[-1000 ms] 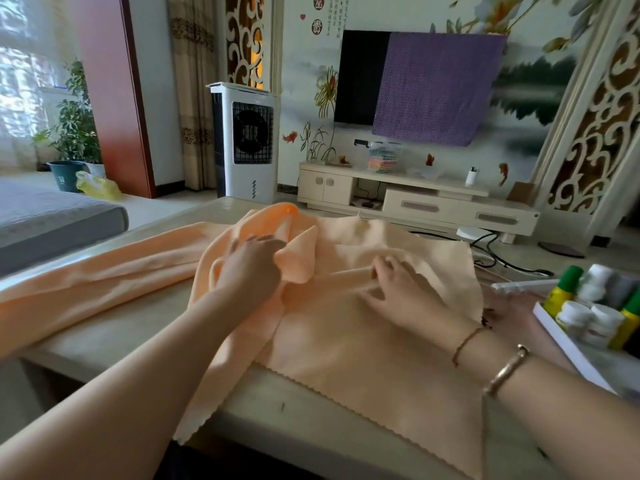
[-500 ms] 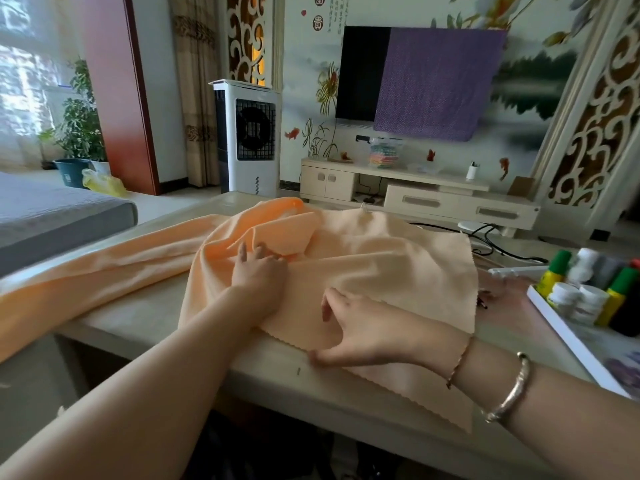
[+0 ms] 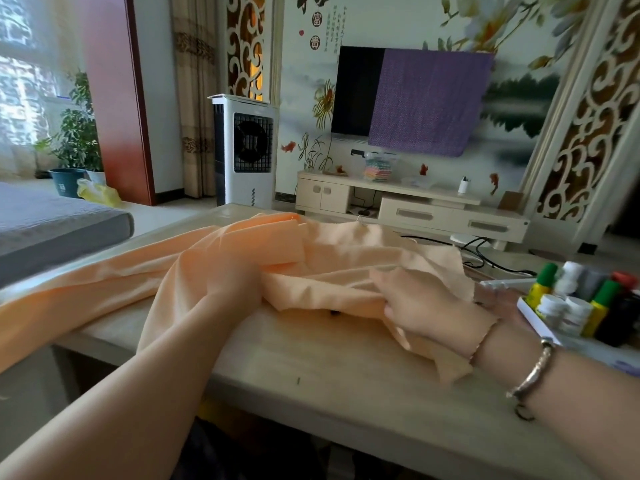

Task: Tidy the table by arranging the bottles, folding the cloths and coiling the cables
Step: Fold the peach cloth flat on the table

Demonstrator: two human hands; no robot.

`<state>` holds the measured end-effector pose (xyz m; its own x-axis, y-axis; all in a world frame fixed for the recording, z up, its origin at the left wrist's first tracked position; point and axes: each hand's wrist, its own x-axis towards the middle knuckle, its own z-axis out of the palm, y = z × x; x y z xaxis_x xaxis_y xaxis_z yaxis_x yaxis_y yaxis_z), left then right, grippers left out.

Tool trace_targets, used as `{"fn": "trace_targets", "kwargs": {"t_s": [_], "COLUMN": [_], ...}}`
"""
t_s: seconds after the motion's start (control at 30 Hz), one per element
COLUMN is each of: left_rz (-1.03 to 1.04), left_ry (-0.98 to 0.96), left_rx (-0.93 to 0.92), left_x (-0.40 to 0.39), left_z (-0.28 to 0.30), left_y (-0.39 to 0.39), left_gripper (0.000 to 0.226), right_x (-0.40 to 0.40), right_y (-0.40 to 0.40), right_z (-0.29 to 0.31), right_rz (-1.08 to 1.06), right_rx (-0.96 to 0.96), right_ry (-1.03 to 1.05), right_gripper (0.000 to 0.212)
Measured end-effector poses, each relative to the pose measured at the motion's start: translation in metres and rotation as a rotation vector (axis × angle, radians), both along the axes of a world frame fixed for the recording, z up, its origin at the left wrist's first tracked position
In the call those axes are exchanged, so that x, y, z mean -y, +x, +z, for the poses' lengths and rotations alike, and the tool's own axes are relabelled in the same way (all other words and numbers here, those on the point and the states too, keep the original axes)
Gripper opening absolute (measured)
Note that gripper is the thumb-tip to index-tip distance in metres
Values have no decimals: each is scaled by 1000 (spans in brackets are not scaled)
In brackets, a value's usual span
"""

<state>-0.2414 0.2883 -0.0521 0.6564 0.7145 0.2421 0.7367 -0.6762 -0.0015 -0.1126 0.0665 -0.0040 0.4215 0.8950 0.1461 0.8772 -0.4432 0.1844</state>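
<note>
An orange cloth lies bunched across the middle of the surface, one long end trailing off the left edge. The right hand grips a gathered fold at the cloth's near right part, fingers curled round the fabric, a loose corner hanging under the wrist. The left hand is buried in the cloth's folds near its middle; fabric covers the fingers, so I cannot tell how they lie. At the far right a white tray holds bottles standing upright and close together, some with green caps, some white, one dark. A black cable runs beyond the cloth's far right corner. The right wrist wears two bracelets.
</note>
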Motion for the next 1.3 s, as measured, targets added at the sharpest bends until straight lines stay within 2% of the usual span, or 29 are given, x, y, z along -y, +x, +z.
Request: {"fn": "trace_targets", "kwargs": {"t_s": [0.1, 0.23, 0.3, 0.37, 0.43, 0.5, 0.57, 0.63, 0.7, 0.83, 0.9, 0.97, 1.07, 1.1, 1.13, 1.17, 1.23, 1.3], "left_rz": [-111, -373, -436, -413, -349, -289, -250, -201, -136, 27, 60, 6, -165, -226, -278, -324, -357, -375], "left_ry": [-66, -334, -359, -257, -145, -132, -125, -63, 9, 165, 99, -86, -465, -562, -579, -505, -257, -98], "left_rx": [90, 146, 179, 258, 357, 433, 453, 418, 339, -23, -31, 135, 553, 705, 832, 880, 838, 805], "left_x": [8, 44, 69, 88, 100, 103, 98, 90, 81, 65, 59, 58, 70, 75, 77, 77, 72, 62], "left_z": [-2, -3, -4, -5, -4, 0, 6, 12, 20, 38, 50, 66, 97, 107, 114, 120, 125, 126], "left_y": [6, 25, 37, 47, 53, 55, 57, 58, 58, 61, 69, 84, 108, 112, 114, 112, 103, 89], "left_gripper": [40, 93, 104, 99, 75, 48, 43, 40, 29, 28, 28, 32, 36, 34, 33, 33, 30, 25], "right_x": [14, 23, 25, 26, 28, 32, 40, 50, 62, 75, 77, 76, 73, 73, 73, 74, 77, 79], "right_y": [27, 43, 44, 43, 42, 42, 43, 44, 49, 64, 75, 87, 103, 106, 110, 112, 112, 109], "right_z": [13, 27, 32, 39, 44, 46, 46, 43, 39, 32, 25, 15, 0, -2, -2, -1, 6, 18], "right_rz": [-105, -172, -153, -105, -64, -59, -62, -86, -122, -230, -294, -325, -316, -313, -309, -307, -298, -271], "right_rx": [1, -201, -208, -179, -135, -81, -84, -121, -117, -157, -172, -223, -324, -350, -368, -371, -332, -283], "right_ry": [91, 362, 490, 584, 610, 576, 493, 383, 289, 145, 141, 164, 209, 233, 261, 286, 330, 415], "right_gripper": [16, 16, 16, 17, 20, 21, 18, 30, 37, 21, 13, 10, 18, 21, 22, 21, 15, 15]}}
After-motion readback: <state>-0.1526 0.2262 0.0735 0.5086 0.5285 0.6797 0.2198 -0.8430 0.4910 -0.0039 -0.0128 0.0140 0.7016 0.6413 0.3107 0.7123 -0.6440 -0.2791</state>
